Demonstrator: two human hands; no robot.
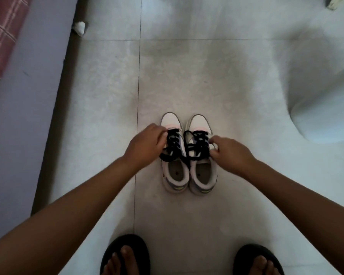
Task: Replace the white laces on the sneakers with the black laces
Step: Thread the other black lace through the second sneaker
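Head view
Sneakers: the left sneaker (172, 155) and the right sneaker (202, 155) are sitting side by side on the pale tiled floor (216, 76), touching along their inner sides, toes pointing away from the person, openings facing up.
Laces: black laces (174, 145) are running criss-cross up the left sneaker, and a second set of black laces (200, 141) is doing the same on the right one; loose black ends are trailing between the two shoes.
Left hand: the left hand (145, 144) is reaching down onto the outer side of the left sneaker, fingers curled in at the laces; whether they are pinching a lace or only gripping the shoe, I cannot tell.
Right hand: the right hand (229, 151) is lying at the outer side of the right sneaker, fingers curled together against the upper near the laces; the exact hold is blurred.
Feet: two bare feet in dark sandals (125, 255) are standing at the near edge.
Surroundings: a lilac wall (28, 96) is running along the left, with a red checked cloth (2, 36) at the far corner.
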